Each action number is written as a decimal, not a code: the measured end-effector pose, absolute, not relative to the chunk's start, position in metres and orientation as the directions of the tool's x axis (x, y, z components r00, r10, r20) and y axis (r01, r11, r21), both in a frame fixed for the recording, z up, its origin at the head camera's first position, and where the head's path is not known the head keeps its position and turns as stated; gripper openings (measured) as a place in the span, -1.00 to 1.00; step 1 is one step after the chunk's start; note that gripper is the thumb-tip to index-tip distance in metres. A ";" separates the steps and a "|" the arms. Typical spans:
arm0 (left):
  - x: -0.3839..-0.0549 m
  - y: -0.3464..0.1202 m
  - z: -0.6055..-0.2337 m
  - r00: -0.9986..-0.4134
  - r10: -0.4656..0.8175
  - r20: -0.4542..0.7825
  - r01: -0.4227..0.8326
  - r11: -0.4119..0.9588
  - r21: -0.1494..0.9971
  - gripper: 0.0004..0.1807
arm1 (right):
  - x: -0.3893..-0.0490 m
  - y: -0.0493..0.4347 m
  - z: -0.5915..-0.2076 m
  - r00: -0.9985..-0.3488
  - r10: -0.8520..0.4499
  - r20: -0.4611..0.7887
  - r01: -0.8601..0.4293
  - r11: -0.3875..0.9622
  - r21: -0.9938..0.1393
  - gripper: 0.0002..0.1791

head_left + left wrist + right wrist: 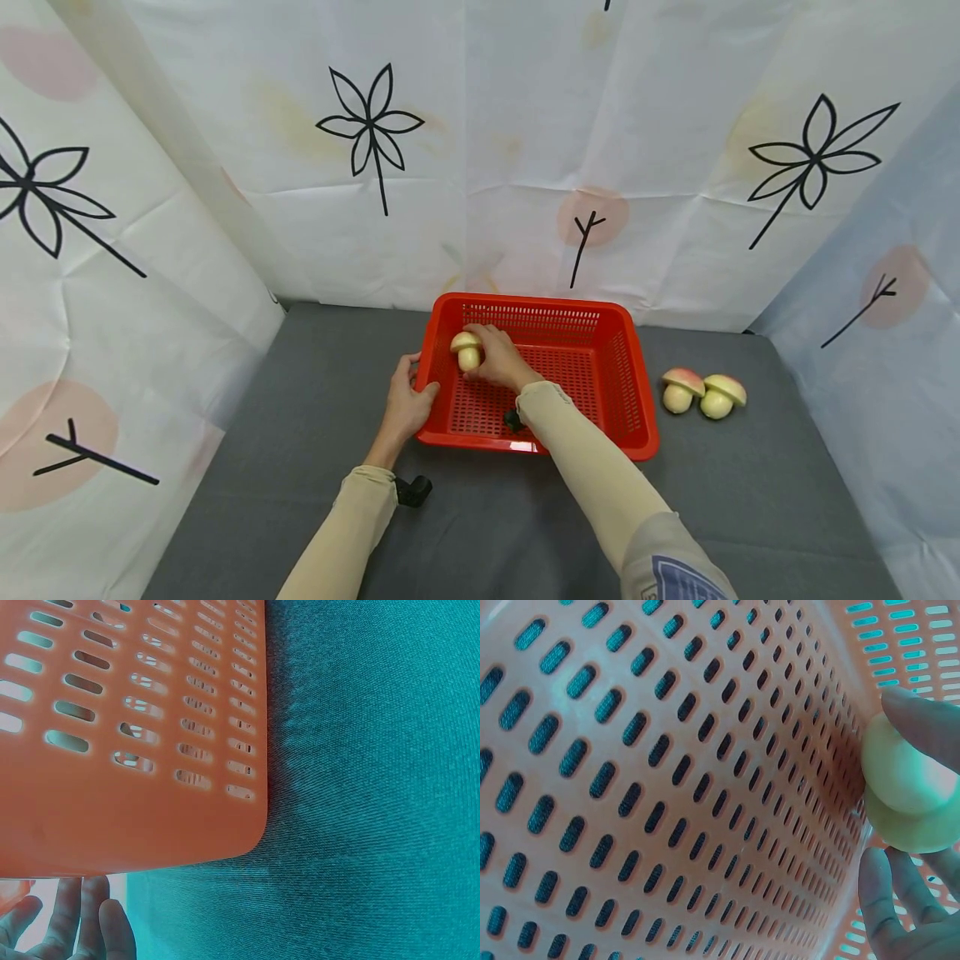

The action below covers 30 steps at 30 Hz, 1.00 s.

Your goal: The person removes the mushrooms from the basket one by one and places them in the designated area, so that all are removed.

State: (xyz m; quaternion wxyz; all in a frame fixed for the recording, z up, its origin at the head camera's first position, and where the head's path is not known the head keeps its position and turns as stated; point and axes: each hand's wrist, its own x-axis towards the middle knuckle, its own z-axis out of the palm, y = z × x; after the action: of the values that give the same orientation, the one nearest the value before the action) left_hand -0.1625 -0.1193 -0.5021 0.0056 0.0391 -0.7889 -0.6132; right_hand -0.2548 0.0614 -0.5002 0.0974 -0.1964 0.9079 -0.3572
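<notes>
A red plastic basket with slotted walls stands on the grey table. At its left end my left hand holds the rim, the thumb on the inner side and the fingers outside; the left wrist view shows these fingers beside the basket's end wall. My right hand reaches inside the basket and holds a toy mushroom with a pale yellow cap near the left end. In the right wrist view the thumb lies on the mushroom stem, with the fingers at the cap side.
Two more toy mushrooms lie side by side to the right of the basket, one with a reddish cap and one with a yellow-green cap. A white patterned curtain hangs behind and along both sides of the grey table.
</notes>
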 end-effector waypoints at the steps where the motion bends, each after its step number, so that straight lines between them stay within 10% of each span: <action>1: -0.163 -0.119 -0.502 -0.997 -0.068 -0.036 -0.052 0.246 0.968 -0.42 | -0.255 0.061 -0.500 -0.905 -0.423 -0.039 -0.284 0.671 -0.684 -0.06; 30: -0.161 -0.119 -0.501 -0.996 -0.071 -0.047 -0.064 0.250 0.966 -0.40 | -0.251 0.071 -0.486 -0.883 -0.455 -0.116 -0.199 0.586 -0.785 -0.05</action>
State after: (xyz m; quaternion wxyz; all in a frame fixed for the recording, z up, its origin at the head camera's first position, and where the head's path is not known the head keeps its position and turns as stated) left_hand -0.1615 -0.1185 -0.5014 0.0030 0.0427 -0.7904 -0.6110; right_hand -0.2511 0.0705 -0.4856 0.1541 -0.1863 0.8772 -0.4148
